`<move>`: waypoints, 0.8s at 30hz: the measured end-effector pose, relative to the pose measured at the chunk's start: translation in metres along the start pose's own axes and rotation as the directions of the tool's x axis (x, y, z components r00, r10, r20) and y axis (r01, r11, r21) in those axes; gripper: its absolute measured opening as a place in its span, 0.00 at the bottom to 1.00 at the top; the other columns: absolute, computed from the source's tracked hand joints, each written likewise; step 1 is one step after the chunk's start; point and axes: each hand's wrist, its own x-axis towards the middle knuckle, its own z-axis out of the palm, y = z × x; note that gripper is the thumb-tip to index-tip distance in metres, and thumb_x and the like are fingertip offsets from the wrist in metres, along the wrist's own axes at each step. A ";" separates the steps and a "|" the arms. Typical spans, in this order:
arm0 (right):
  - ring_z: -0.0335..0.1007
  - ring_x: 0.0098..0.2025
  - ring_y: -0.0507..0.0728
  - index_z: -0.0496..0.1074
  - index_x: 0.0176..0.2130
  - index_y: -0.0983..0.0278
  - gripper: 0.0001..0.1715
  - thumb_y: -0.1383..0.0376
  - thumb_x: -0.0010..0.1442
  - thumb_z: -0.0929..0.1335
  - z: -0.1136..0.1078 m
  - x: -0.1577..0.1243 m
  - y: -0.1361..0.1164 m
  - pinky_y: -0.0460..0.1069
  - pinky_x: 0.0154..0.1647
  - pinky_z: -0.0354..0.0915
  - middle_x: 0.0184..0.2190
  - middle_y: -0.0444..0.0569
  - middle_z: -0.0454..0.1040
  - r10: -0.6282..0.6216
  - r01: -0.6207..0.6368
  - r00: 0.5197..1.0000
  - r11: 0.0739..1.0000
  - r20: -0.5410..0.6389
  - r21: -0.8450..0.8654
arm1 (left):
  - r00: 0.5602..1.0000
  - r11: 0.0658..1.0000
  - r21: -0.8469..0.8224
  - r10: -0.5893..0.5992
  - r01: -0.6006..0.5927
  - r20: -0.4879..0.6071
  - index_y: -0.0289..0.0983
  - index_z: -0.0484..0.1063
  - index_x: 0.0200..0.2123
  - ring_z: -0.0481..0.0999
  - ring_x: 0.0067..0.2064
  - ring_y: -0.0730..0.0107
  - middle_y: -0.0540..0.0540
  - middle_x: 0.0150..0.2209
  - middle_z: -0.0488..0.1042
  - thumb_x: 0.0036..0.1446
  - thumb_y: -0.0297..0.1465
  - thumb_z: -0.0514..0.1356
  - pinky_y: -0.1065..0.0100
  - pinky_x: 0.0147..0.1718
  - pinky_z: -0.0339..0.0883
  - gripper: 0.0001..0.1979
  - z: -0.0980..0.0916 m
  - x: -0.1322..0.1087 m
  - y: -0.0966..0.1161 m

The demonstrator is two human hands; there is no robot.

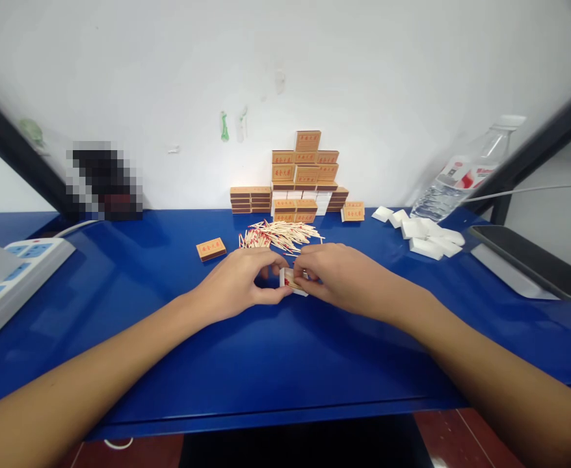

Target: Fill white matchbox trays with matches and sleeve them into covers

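A small white matchbox tray (282,278) with red-tipped matches (292,282) in it sits on the blue table. My left hand (246,276) grips the tray's left end between thumb and fingers. From the right, my right hand (334,276) bends over the tray, its fingertips pinched at the matches inside and partly hiding them. Just beyond both hands spreads a loose pile of matches (280,235). To the left of the pile lies a single orange matchbox (211,249).
Matchboxes (306,174) stand stacked against the wall. At the right are white empty trays (432,237), a leaning plastic bottle (461,175) and a dark phone (534,260) propped on something white. A power strip (22,273) lies at the left, near the table's edge.
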 end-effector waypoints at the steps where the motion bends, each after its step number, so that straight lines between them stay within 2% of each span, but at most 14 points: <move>1: 0.70 0.35 0.55 0.79 0.36 0.65 0.09 0.66 0.69 0.69 0.001 0.000 0.001 0.50 0.37 0.57 0.34 0.50 0.79 0.016 -0.015 1.000 1.000 -0.003 0.022 | 1.000 1.000 -0.007 -0.005 0.005 0.002 0.38 0.79 0.42 0.72 0.31 0.73 0.53 0.31 0.76 0.60 0.34 0.70 0.69 0.33 0.64 0.09 0.000 0.000 0.000; 7: 0.66 0.29 0.52 0.79 0.34 0.63 0.06 0.66 0.64 0.72 0.002 0.000 0.002 0.49 0.33 0.55 0.27 0.45 0.77 0.139 -0.137 0.990 0.982 -0.002 0.131 | 0.999 0.999 -0.015 -0.033 0.033 0.012 0.39 0.80 0.42 0.72 0.31 0.73 0.53 0.31 0.75 0.60 0.35 0.70 0.69 0.32 0.63 0.09 0.001 -0.001 0.000; 17: 0.64 0.29 0.52 0.79 0.34 0.63 0.03 0.68 0.62 0.72 0.002 0.000 0.005 0.48 0.32 0.54 0.28 0.43 0.76 0.127 -0.126 0.992 0.982 0.003 0.142 | 0.999 0.999 -0.006 -0.039 0.039 0.019 0.38 0.79 0.42 0.73 0.32 0.73 0.53 0.31 0.76 0.59 0.37 0.71 0.69 0.32 0.63 0.11 0.001 -0.002 -0.004; 24: 0.65 0.30 0.52 0.80 0.35 0.62 0.07 0.67 0.66 0.71 0.001 0.000 0.006 0.49 0.34 0.54 0.30 0.45 0.78 0.112 -0.113 0.994 0.988 0.014 0.102 | 0.998 0.999 0.007 -0.052 0.052 0.022 0.38 0.79 0.41 0.73 0.31 0.72 0.52 0.31 0.76 0.60 0.39 0.71 0.69 0.31 0.62 0.12 0.001 -0.001 -0.004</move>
